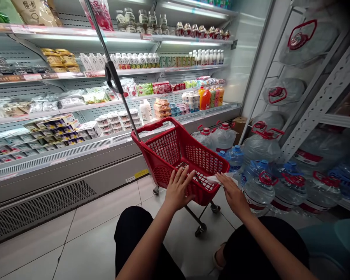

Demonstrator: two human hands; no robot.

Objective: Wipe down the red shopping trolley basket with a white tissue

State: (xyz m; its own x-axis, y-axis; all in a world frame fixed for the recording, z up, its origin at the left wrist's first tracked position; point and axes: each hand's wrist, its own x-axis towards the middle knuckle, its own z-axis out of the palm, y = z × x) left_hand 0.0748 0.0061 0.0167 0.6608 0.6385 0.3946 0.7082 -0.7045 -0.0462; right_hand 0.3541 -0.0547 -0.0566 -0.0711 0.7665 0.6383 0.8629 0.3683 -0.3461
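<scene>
In front of my knees stands a small red plastic shopping cart (159, 175) on a metal frame with castor wheels; bare basket floor shows through its lattice. My left hand (179, 188) is over the basket's near side, fingers stretched and spread, holding nothing; whether it touches the wall I cannot tell. At the basket's right end my right hand (231, 190) holds a white cloth or tissue (214, 179) under its fingers, against the rim. A tall metal pole (128, 111) with a black clip rises from the cart's far left corner.
An open refrigerated display (111, 153) with dairy cartons, bottles and tubs runs along the far side. Large water bottles (258, 194) with red handles crowd the floor right of the cart. A white metal rack (312, 105) rises behind them. Pale tiles (96, 241) cover the floor.
</scene>
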